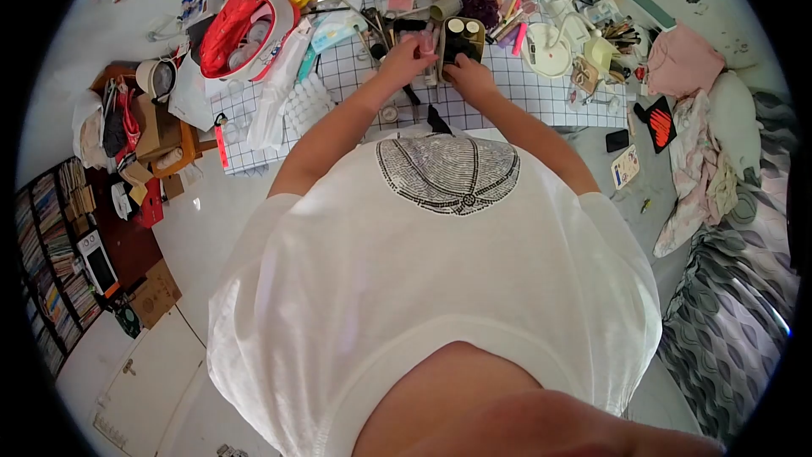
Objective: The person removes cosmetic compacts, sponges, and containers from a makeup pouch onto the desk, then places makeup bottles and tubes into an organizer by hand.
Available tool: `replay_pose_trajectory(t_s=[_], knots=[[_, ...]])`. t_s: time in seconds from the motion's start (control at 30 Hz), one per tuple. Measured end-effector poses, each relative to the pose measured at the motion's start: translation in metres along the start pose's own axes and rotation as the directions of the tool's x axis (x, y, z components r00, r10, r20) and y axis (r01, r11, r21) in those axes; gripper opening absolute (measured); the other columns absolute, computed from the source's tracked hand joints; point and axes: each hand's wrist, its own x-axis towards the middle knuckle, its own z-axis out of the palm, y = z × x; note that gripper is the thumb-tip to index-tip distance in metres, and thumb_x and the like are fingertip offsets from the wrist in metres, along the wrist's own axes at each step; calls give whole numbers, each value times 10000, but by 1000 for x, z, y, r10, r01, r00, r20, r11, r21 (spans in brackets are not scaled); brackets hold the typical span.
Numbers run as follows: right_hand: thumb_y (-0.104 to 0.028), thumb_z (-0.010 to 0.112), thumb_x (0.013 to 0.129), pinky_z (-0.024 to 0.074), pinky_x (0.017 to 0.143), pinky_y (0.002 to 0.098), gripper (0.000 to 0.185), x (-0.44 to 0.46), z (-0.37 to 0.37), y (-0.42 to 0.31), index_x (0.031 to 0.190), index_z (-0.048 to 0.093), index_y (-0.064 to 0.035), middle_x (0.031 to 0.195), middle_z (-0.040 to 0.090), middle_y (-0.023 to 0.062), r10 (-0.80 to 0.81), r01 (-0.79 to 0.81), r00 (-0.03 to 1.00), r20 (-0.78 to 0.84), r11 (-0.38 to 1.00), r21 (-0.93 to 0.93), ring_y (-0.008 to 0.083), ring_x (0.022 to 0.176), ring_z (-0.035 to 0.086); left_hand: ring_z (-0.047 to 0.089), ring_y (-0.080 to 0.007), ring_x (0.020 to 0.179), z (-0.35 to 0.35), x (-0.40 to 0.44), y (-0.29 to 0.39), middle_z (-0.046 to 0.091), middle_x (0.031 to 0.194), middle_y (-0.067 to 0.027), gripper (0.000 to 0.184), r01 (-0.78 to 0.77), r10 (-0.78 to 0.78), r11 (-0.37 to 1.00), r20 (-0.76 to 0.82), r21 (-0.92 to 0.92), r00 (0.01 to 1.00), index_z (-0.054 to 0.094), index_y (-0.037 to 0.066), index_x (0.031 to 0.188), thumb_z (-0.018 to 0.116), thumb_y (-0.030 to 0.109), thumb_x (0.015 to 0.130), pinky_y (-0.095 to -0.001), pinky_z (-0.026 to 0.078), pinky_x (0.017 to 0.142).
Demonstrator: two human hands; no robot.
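One bottle (pixel 427 39) at twelve o'clock is pinched by the left hand (pixel 413 57); the right hand (pixel 470 76) touches the box (pixel 482 44), its grip I cannot tell.

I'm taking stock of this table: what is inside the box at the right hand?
Two white round tops show toward the far end of the box. The right hand covers part of its near end; anything beneath cannot be seen.

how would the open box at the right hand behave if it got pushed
The open box would probably slide rather than roll, since its sides look straight. The white-topped containers inside might shift or knock together, as dark gaps show beside them; the right hand could help steady it.
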Motion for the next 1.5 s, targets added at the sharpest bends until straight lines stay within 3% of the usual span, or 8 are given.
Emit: replay_pose_trajectory(t_s=[0.1, 0.27, 0.47, 0.7, 1.1, 1.2, 1.37, 1.5], knots=[[-116, 573, 701, 471, 640, 372, 197, -4, 4, 14, 897, 551, -109, 887, 489, 77, -57, 66, 987, -149, 996, 54, 251, 758, 548, 562, -249, 742, -3, -1, 8, 525, 844, -125, 331, 7, -7, 999, -1, 36, 1000, 525, 18, 886, 667, 275, 733, -325, 444, 674], [-116, 592, 708, 464, 647, 363, 167, -7, 4, 29, 858, 520, -102, 845, 505, 54, -20, 36, 988, -152, 994, 102, 258, 794, 546, 562, -237, 747, -2, 2, 12, 521, 860, -125, 318, 61, -63, 998, 56, 35, 996, 532, 16, 869, 662, 273, 736, -320, 442, 677], [-81, 588, 669, 464, 686, 367, 283, -9, 4, 27, 943, 531, -120, 897, 491, 65, -18, 28, 992, -122, 997, 79, 257, 821, 547, 535, -193, 688, 5, 6, -1, 534, 747, -84, 329, -76, 78, 994, -29, 77, 997, 529, 20, 869, 647, 305, 755, -302, 430, 658], [-120, 612, 662, 444, 718, 365, 337, -11, -6, 16, 994, 567, -159, 889, 477, 49, -136, 148, 982, -129, 985, 86, 246, 840, 514, 572, -251, 742, -3, 6, 12, 549, 835, -135, 320, 54, -56, 996, 17, 77, 998, 558, 18, 879, 657, 286, 734, -328, 444, 675], [-191, 611, 643, 414, 623, 364, 144, 6, 11, 10, 756, 563, -116, 807, 480, 30, -117, 93, 941, -318, 992, -91, 220, 753, 498, 598, -257, 731, -5, 14, 4, 614, 807, -136, 351, -1, 1, 1000, 13, -17, 1000, 564, 8, 915, 653, 289, 724, -342, 452, 653], [-157, 570, 656, 411, 637, 346, 125, 5, 9, 21, 774, 564, -115, 800, 497, 22, -108, 69, 961, -253, 985, -158, 211, 768, 503, 600, -254, 736, -5, 15, 2, 616, 811, -135, 354, 4, -3, 999, 13, -51, 1000, 563, 7, 925, 654, 284, 724, -337, 453, 660], [-91, 531, 662, 401, 681, 325, 138, -1, -2, 24, 795, 559, -113, 786, 514, 17, -229, 212, 953, -198, 972, -106, 207, 791, 494, 600, -242, 732, -10, 17, 5, 618, 806, -123, 350, 12, -11, 999, 22, -49, 1000, 559, 12, 944, 649, 272, 728, -325, 453, 667], [-106, 518, 674, 387, 714, 312, 119, 0, -3, 24, 780, 568, -122, 801, 546, 23, -253, 242, 960, -122, 965, -97, 199, 826, 489, 544, -128, 753, -17, 18, 16, 590, 818, -64, 321, 58, -58, 998, 65, 3, 996, 540, 27, 946, 636, 274, 766, -277, 434, 695]])
